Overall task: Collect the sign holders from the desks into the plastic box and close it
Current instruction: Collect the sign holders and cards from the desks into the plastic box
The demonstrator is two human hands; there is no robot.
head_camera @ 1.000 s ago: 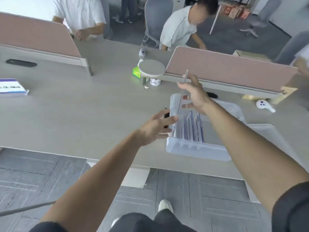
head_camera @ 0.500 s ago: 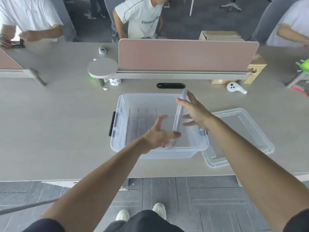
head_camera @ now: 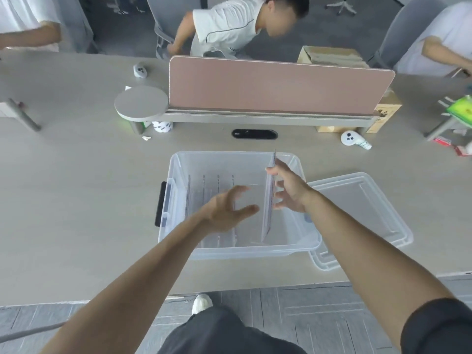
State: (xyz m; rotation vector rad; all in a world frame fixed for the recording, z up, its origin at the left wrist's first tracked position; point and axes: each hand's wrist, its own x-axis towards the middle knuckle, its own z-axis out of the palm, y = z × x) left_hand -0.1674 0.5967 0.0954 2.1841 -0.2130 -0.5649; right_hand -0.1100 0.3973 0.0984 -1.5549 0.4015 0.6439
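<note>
Desk [head_camera: 76, 200] bears plastic box [head_camera: 229, 249]; right hand [head_camera: 288, 190] grips sign holder [head_camera: 268, 205].

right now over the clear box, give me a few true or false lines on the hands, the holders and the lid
1. The right hand holds a sign holder upright inside the plastic box. True.
2. The lid is snapped onto the box. False: it lies on the desk, to the right of the box.
3. The left hand grips a second holder. False: it is open, fingers spread, holding nothing.
4. Other holders already stand in the left part of the box. True.
5. The box sits on the floor. False: it sits on the desk.
</note>
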